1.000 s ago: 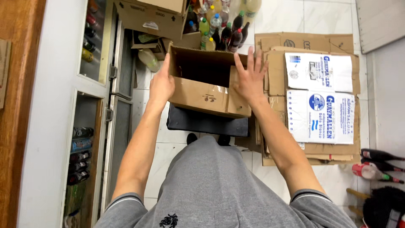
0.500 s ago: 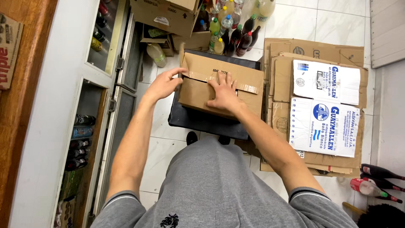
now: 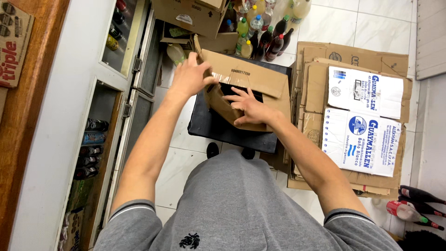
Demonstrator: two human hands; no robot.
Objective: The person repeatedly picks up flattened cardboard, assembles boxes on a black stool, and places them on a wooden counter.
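Nearest the camera, a grey shirt with striped sleeve hems fills the bottom of the view, and both bare forearms reach forward from it. The right hand lies palm down on the cardboard box, fingers spread, with the fingertips at the edge of a dark gap between the flaps – pressing rather than gripping. The left hand is closed around the box's left flap at its upper corner, thumb and fingers pinching the cardboard edge. A strip of clear tape runs across the top flap near that hand.

The box sits on a dark flat-topped stool, whose front edge shows bare below the box; two dark feet show under it on the white tiled floor. A narrow strip of open tile lies between the stool and the glass-door cabinet on the left, whose shelves hold bottles and cans.

Just right of the stool, touching or nearly so, a stack of flattened cartons lies on the floor – the top sheets white with blue print – leaving little free floor on that side. A few bottles lie at the lower right corner.

Beyond the box, a cluster of plastic bottles stands crowded against another open carton, closing off the far side. Clear tile shows only at the upper right.
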